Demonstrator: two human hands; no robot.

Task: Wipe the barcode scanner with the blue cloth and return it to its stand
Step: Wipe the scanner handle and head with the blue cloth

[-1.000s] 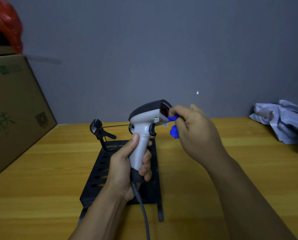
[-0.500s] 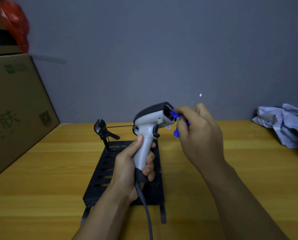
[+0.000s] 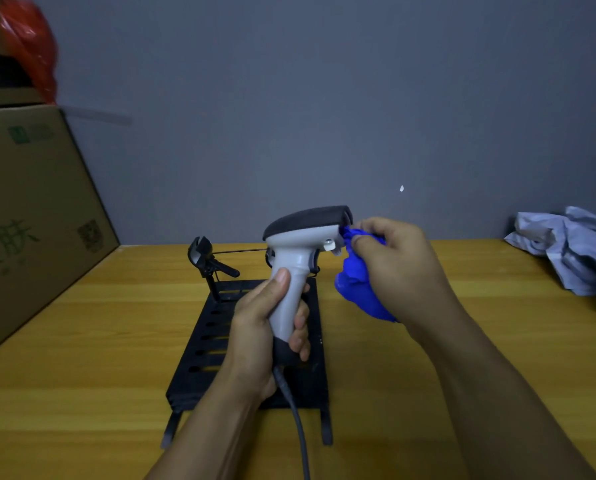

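A grey barcode scanner (image 3: pixel 303 237) with a dark top is held upright above the table, its window facing right. My left hand (image 3: pixel 268 327) is wrapped around its handle, and a grey cable (image 3: pixel 298 427) hangs from the handle's base. My right hand (image 3: pixel 393 268) pinches a bunched blue cloth (image 3: pixel 358 285) against the scanner's front window; the cloth hangs down below my fingers. Under the scanner lies a black slotted stand base (image 3: pixel 206 344), with a black cradle clip (image 3: pixel 204 258) on a short post at its far left corner.
The wooden table (image 3: pixel 82 341) runs to a grey wall. A large cardboard box (image 3: pixel 30 220) stands at the left with a red plastic bag (image 3: pixel 30 46) on top. A crumpled pale grey cloth (image 3: pixel 573 251) lies at the far right edge.
The scanner has turned so its side faces me. My right hand has shifted at the window, and more of the blue cloth hangs visible below it.
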